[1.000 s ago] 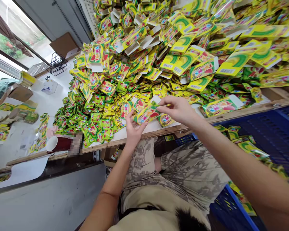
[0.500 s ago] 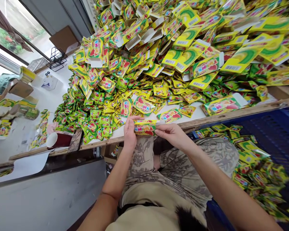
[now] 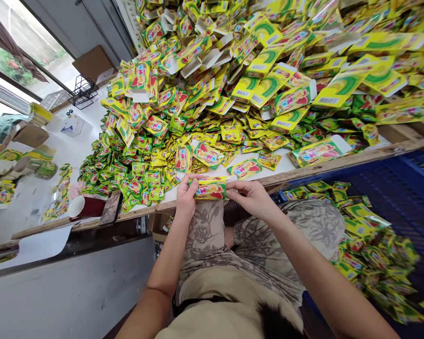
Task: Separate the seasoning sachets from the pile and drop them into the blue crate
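Left hand (image 3: 185, 197) and right hand (image 3: 253, 197) are both clamped on one small carton (image 3: 210, 188), yellow and green with red fruit printed on it. I hold it lengthwise between them: my left fingers and thumb pinch its left end, and my right fingertips close on its right end. The carton sits level in front of me, just at the wooden edge of the surface (image 3: 339, 162) and above my lap.

Beyond it, a big heap of packets (image 3: 151, 155) and flat, unfolded boxes (image 3: 261, 89) in the same colours covers most of the surface and rises toward the far side. One filled box (image 3: 317, 151) lies alone near the edge to my right. To my right, beside my knee, a blue crate (image 3: 402, 188) holds more loose sachets (image 3: 367, 240). Far to my left a white cup (image 3: 78, 207) lies on its side beside a dark phone (image 3: 110, 207), and a black wire basket (image 3: 83, 92) stands farther back near the window.
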{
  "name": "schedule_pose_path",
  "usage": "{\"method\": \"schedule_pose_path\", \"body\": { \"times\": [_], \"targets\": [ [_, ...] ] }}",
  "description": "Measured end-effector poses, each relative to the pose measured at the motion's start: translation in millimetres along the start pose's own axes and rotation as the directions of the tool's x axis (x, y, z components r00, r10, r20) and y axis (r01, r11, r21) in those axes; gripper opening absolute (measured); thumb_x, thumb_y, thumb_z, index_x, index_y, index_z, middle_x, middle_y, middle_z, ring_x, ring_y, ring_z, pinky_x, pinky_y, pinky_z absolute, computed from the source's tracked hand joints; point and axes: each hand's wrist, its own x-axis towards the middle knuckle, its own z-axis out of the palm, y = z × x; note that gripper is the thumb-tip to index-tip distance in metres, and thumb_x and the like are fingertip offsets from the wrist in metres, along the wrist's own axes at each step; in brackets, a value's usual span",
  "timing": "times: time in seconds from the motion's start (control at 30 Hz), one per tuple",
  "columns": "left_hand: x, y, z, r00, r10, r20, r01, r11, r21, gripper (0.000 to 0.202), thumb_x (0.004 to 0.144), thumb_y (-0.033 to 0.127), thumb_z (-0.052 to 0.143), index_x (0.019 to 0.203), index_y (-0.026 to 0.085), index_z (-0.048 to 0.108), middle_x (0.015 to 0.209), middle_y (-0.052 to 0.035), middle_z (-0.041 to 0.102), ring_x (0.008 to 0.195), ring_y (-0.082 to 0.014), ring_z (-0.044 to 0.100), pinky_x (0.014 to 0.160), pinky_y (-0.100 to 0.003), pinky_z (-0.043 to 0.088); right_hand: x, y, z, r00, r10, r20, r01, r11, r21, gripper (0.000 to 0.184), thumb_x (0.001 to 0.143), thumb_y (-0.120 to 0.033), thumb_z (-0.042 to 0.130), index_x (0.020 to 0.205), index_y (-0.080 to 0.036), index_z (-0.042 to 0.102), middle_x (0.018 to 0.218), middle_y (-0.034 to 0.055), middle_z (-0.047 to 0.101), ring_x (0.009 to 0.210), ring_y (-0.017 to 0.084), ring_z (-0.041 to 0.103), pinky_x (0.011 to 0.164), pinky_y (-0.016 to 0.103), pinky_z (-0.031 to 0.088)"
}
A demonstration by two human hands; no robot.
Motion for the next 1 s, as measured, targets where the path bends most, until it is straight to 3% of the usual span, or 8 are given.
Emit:
{"method": "schedule_pose_path", "body": {
  "times": [0.27,0.37,0.53,0.73,1.0],
  "targets": [
    [-1.4,1.6,-2.9,0.996,-0.04,0.082,0.039,0.999,0.012,0.027,0.08,0.046,0.068,0.088,0.02,0.065,0.091,-0.0028,0.07,0.089,-0.0179,0.066,0.082,-0.03,0.051,-1.7,-4.8,1.7,0.969,-0.235,-0.071,0.2,0.923,-0.328,0.015,0.076,-0.022,0.057,0.066,-0.021,0.068,0.064,0.0018,0.065,0.061,0.016,0.058,0.06,0.028,0.043],
    [-1.2,1.9,0.6,0.989,-0.086,0.117,0.089,0.996,-0.019,0.03,0.08,0.048,0.067,0.089,0.02,0.065,0.094,-0.0037,0.071,0.089,-0.0186,0.067,0.082,-0.031,0.052,-1.2,-5.8,4.0,0.961,-0.267,-0.066,0.239,0.929,-0.284,0.019,0.078,-0.024,0.058,0.064,-0.023,0.07,0.067,0.0028,0.065,0.067,0.018,0.06,0.064,0.029,0.046],
    [-3.4,-1.7,5.2,0.985,-0.073,0.159,0.072,0.997,0.008,0.037,0.087,0.054,0.057,0.096,0.019,0.064,0.1,-0.0071,0.07,0.095,-0.02,0.067,0.086,-0.033,0.051,1.6,-0.6,6.4,0.97,-0.239,-0.048,0.226,0.956,-0.189,0.019,0.08,-0.025,0.061,0.069,-0.026,0.076,0.079,0.0029,0.072,0.085,0.022,0.067,0.076,0.033,0.053],
    [-3.0,-11.3,-1.9,0.97,-0.069,0.234,0.041,0.992,0.122,0.053,0.063,0.041,0.085,0.104,0.02,0.059,0.106,-0.0054,0.067,0.09,-0.0174,0.065,0.077,-0.027,0.052,-0.9,1.6,7.0,0.952,-0.288,-0.104,0.262,0.941,-0.212,0.018,0.079,-0.019,0.062,0.063,-0.023,0.072,0.094,0.0071,0.072,0.089,0.021,0.068,0.078,0.033,0.053],
    [-1.4,-18.1,0.5,0.975,-0.132,0.18,0.134,0.991,0.006,0.047,0.061,0.035,0.086,0.096,0.019,0.06,0.094,-0.0029,0.068,0.08,-0.0148,0.065,0.07,-0.026,0.053,-8.1,-7.7,8.4,0.909,-0.36,-0.208,0.315,0.923,-0.222,0.009,0.074,-0.018,0.063,0.067,-0.022,0.064,0.1,0.0096,0.07,0.095,0.024,0.065,0.081,0.037,0.051]
  ]
}}
